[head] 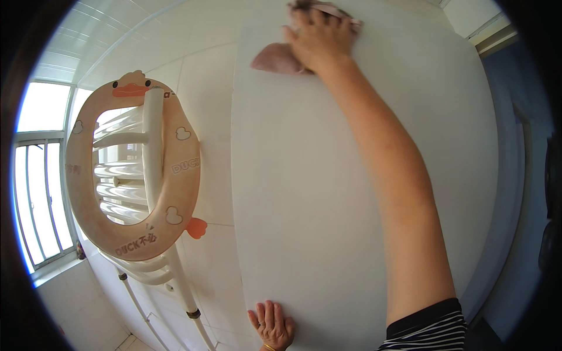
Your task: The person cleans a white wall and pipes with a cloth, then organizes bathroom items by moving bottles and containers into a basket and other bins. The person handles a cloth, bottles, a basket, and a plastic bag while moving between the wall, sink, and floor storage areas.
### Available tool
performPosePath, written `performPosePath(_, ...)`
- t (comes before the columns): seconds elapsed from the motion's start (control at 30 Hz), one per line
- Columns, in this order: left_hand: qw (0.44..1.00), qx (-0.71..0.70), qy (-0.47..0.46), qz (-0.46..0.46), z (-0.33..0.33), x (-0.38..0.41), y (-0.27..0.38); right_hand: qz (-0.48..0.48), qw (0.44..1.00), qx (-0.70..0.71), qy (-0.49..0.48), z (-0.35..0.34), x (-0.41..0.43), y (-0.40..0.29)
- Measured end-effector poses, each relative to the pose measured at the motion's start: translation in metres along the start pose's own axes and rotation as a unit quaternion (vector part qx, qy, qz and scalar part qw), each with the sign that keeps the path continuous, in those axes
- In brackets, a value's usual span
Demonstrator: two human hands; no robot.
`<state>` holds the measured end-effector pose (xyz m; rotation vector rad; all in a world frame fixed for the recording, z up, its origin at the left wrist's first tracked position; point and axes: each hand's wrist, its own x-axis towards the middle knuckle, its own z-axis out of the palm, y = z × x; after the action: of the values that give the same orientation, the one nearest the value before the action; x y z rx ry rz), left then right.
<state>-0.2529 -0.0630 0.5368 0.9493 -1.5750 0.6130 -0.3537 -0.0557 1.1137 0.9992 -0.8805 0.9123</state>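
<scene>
My right hand [322, 41] reaches up and presses a pinkish cloth [276, 60] against a plain white door panel [307, 184]. Part of this cloth bunches above the fingertips, and a rounded fold hangs out to the left of the thumb. Hand and cloth are slightly blurred. Low on the same panel, near its left edge, my left hand [273, 325] lies flat with nothing in it. A ring and a yellow bangle show on that hand and wrist.
To the left, a duck-shaped toilet seat cushion [182, 175] hangs on a white towel-rail radiator [153, 131] against the tiled wall [210, 145]. Pipes run down below it. A barred window [44, 197] is at far left. Past the panel's right edge is a darker doorway [518, 145].
</scene>
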Motion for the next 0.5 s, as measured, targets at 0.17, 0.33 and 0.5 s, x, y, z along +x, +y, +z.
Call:
performPosePath(0.17,0.999,-0.029,0.005,-0.018,0.008,-0.003,0.011,-0.188,0.978,0.074,0.048,0.048,0.042,-0.008)
performPosePath(0.33,1.000,-0.010,0.008,-0.011,0.009,-0.017,-0.004,0.108,0.992,0.000,-0.057,-0.003,0.035,0.117)
performPosePath(0.5,1.000,-0.005,-0.008,0.024,-0.008,0.006,0.004,0.228,0.970,-0.055,-0.059,-0.029,-0.047,0.239)
